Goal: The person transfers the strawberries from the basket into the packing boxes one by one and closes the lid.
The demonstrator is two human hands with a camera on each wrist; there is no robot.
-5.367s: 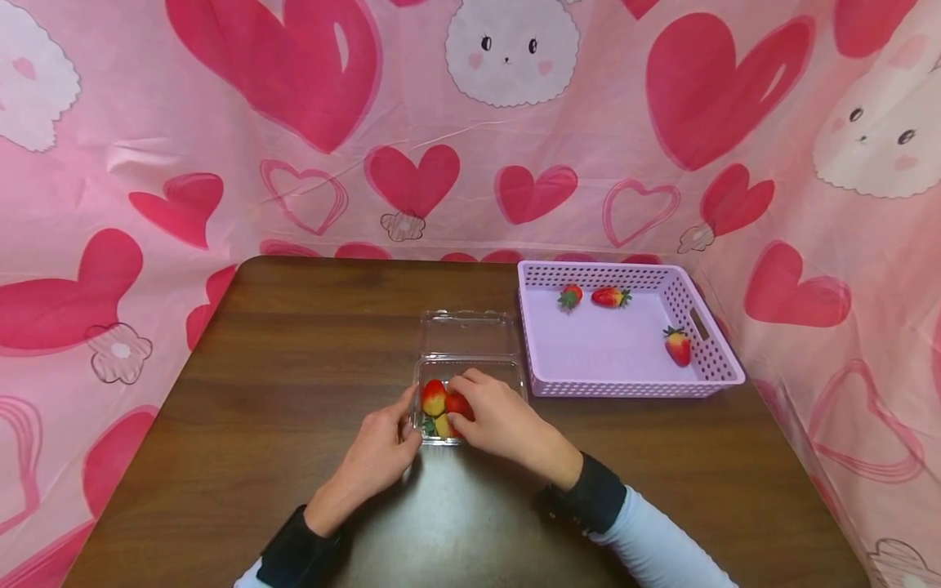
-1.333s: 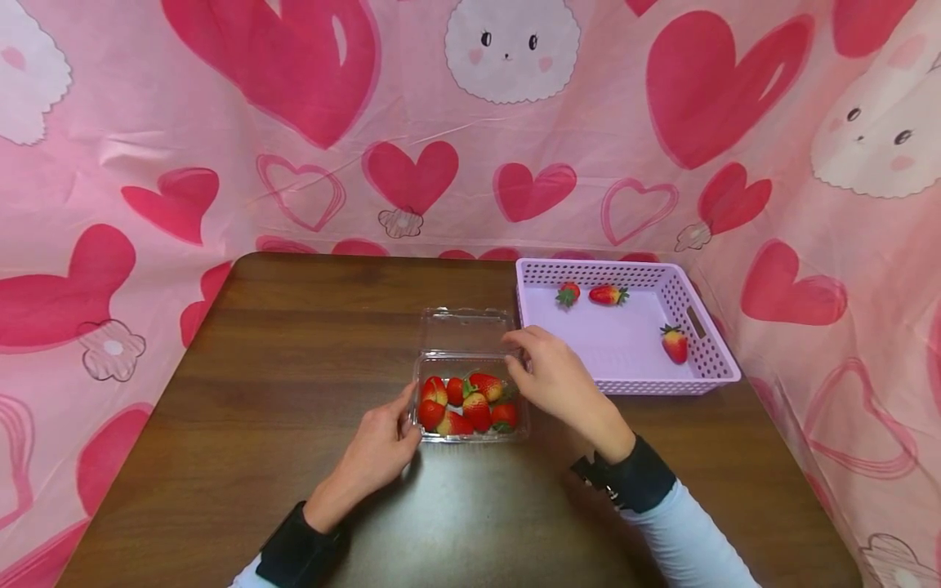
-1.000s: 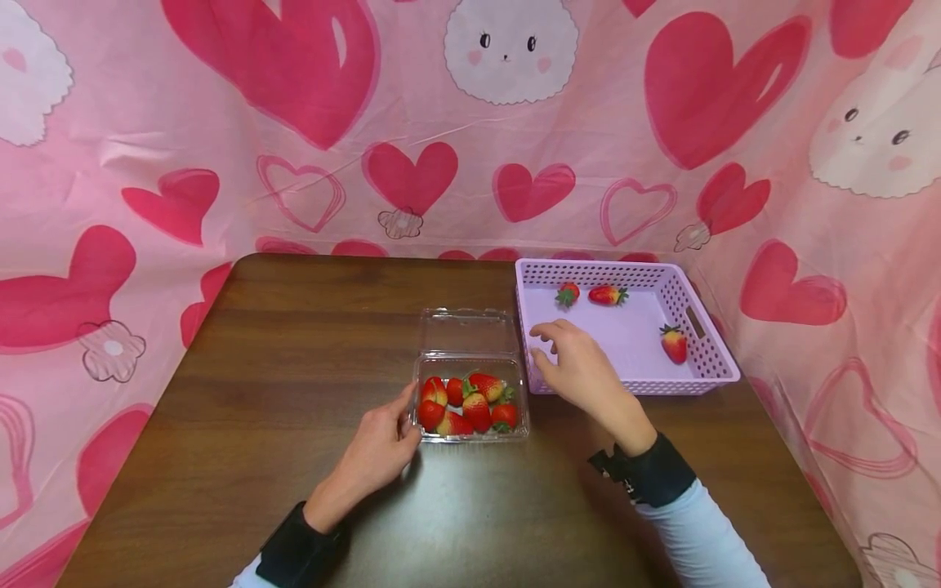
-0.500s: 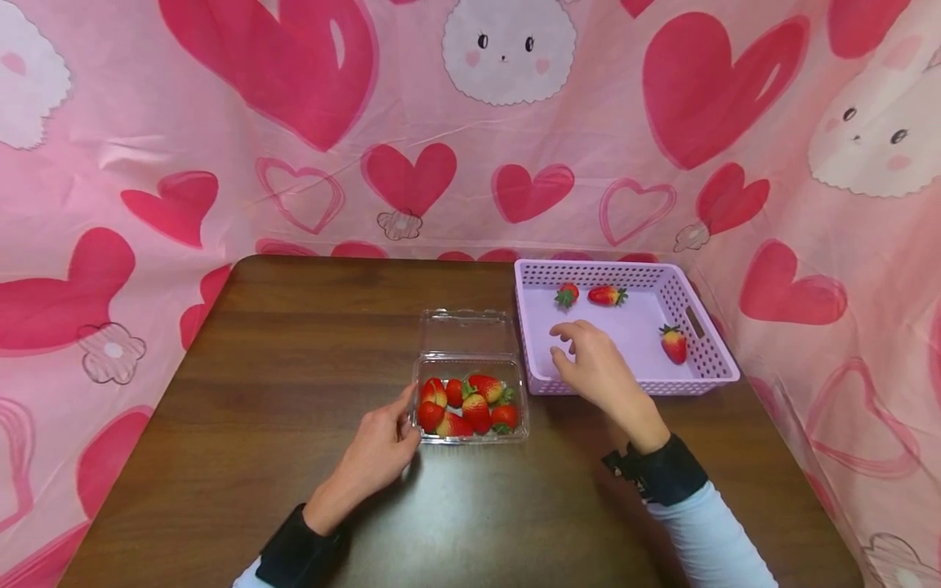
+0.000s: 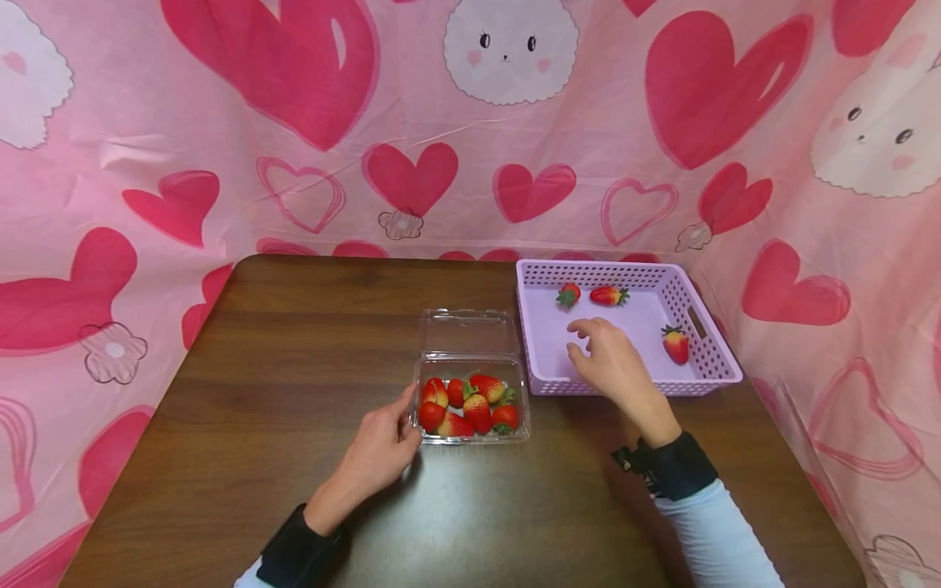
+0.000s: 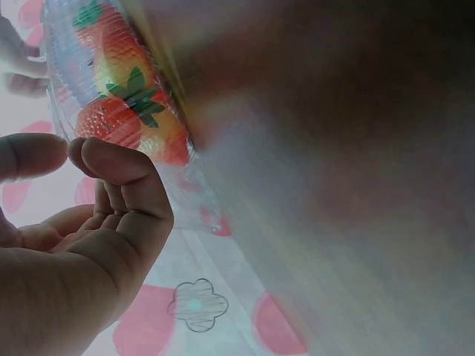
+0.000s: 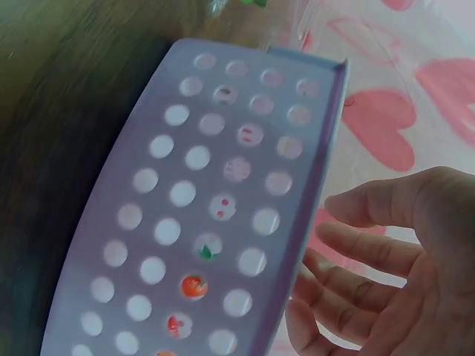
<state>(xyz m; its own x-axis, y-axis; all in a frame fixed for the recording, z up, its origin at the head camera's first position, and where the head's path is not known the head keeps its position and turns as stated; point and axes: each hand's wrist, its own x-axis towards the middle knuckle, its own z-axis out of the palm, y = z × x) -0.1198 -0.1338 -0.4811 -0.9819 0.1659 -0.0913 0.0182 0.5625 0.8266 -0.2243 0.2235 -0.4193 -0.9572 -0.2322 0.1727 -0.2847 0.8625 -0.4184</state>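
A clear plastic clamshell box [image 5: 478, 438] stands mid-table, its lid [image 5: 468, 333] folded back. Several strawberries [image 5: 476, 412] lie in it. My left hand [image 5: 378, 445] grips the box's left side near the front corner; in the left wrist view, thumb and forefinger of that hand [image 6: 111, 215] meet at the box's edge beside the strawberries [image 6: 111, 122]. Over the front part of a lilac basket [image 5: 547, 343] hovers my right hand [image 5: 617, 363], fingers loosely bent and holding nothing. Beyond the basket's perforated wall [image 7: 185, 222], the right wrist view shows that hand [image 7: 393, 252].
Three strawberries lie in the basket: one at the back left [image 5: 569, 296], another beside it [image 5: 608, 296], a third near the right wall [image 5: 675, 345]. The wooden table [image 5: 316, 351] is backed by a pink heart-print cloth [image 5: 456, 122].
My right hand has left the strawberries in the clamshell box, drawn back past its right side and moved right over the basket. The left hand stays at the box.
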